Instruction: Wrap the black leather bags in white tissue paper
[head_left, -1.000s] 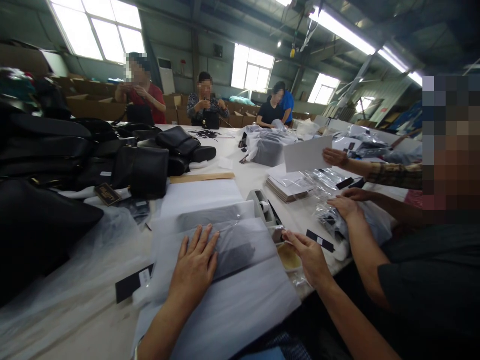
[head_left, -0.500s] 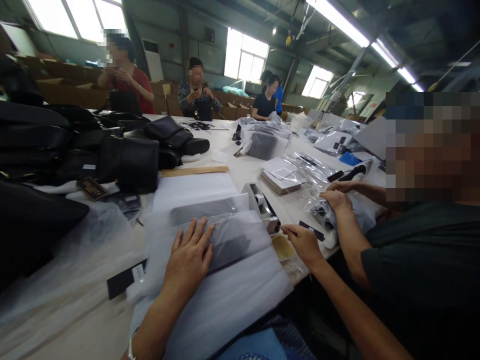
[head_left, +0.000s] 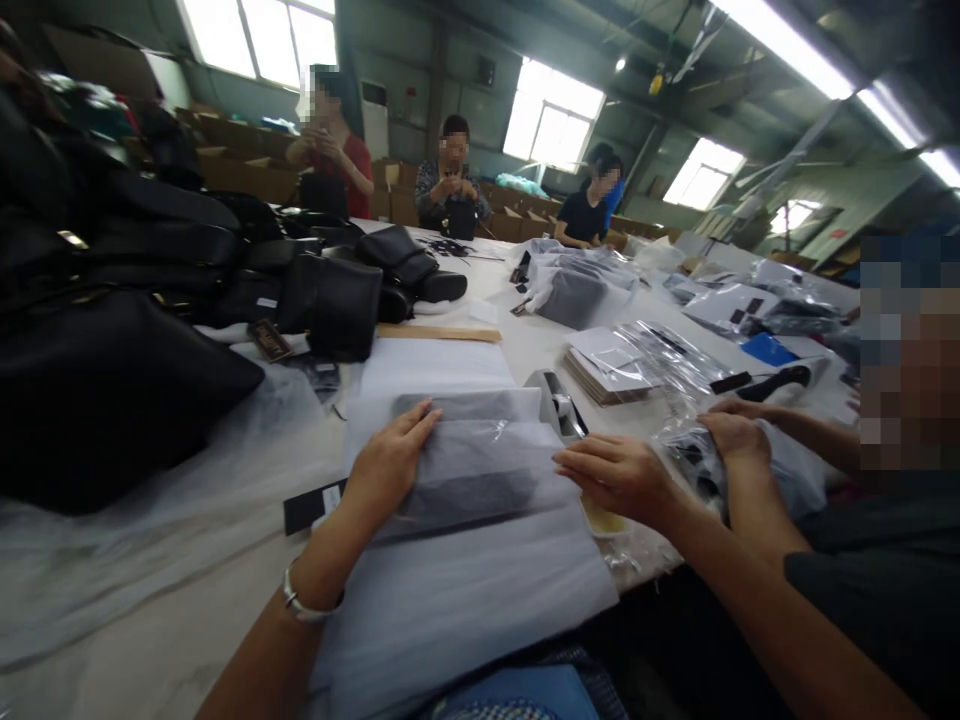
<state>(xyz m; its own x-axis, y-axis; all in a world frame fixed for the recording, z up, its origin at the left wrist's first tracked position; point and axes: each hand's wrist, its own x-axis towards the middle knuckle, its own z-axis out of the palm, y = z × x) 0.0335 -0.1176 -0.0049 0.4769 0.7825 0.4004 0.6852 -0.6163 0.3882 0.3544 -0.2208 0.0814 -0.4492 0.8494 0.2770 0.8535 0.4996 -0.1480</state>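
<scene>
A dark, flat item wrapped in thin white tissue paper [head_left: 472, 455] lies on the table in front of me. A shiny spot like clear tape shows on its top. My left hand [head_left: 391, 455] rests along the wrap's left side with fingers stretched out. At the right edge is my right hand [head_left: 626, 475], fingers extended and close together, touching or just beside the paper; its thumb is hard to see. Behind the right fingers stands a tape dispenser [head_left: 556, 402], partly hidden. More white sheets [head_left: 480, 590] lie under the wrapped item.
Black bags [head_left: 341, 305] are heaped at the left. A black tag [head_left: 309, 510] lies by my left forearm. A yellowish round thing [head_left: 604, 518] sits below my right hand. Stacked cards [head_left: 607, 365] lie behind. A co-worker's hands [head_left: 739, 435] handle clear plastic at right; other people stand across the table.
My left hand has slid from the top of the wrap to its left side. My right hand has moved from beside the tape dispenser to the wrap's right edge. The view has turned left.
</scene>
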